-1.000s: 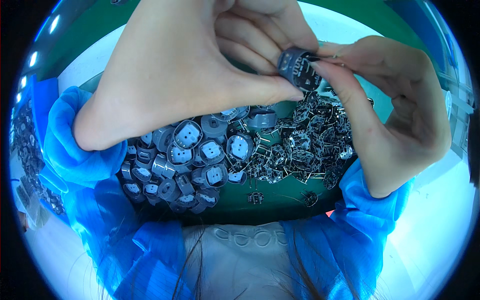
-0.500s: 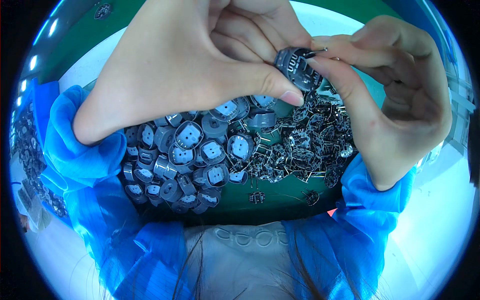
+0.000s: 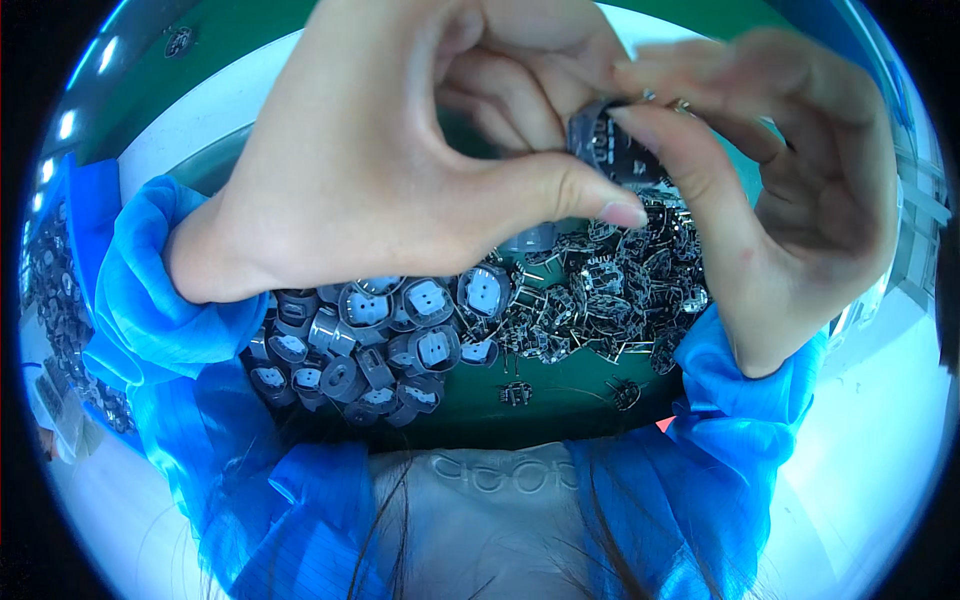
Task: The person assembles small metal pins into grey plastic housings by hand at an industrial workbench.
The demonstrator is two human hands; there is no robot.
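In front of me my left hand (image 3: 390, 190) is closed on a grey plastic housing (image 3: 585, 132), gripped between thumb and fingers. A small dark circuit board (image 3: 632, 162) shows inside the housing's opening. Thumb and forefinger of my right hand (image 3: 790, 190) pinch at the board's upper edge, where thin metal pins (image 3: 650, 96) stick out. Fingers hide part of both pieces, and the right fingertips are blurred. Below the left hand lies a heap of grey housings (image 3: 430, 300) with pale insides. A pile of loose circuit boards with pins (image 3: 600, 300) lies beside it.
Everything lies on a green surface (image 3: 520, 420) with a white rim. Two single boards (image 3: 515, 394) rest nearer to me, apart from the pile. A blue bin (image 3: 95, 210) with more grey parts stands at far left. One board (image 3: 178, 41) lies at the far upper left.
My left hand has shifted slightly right and down, covering more of the heap of housings. The held housing has moved right and turned a little; the right fingers still pinch at the board.
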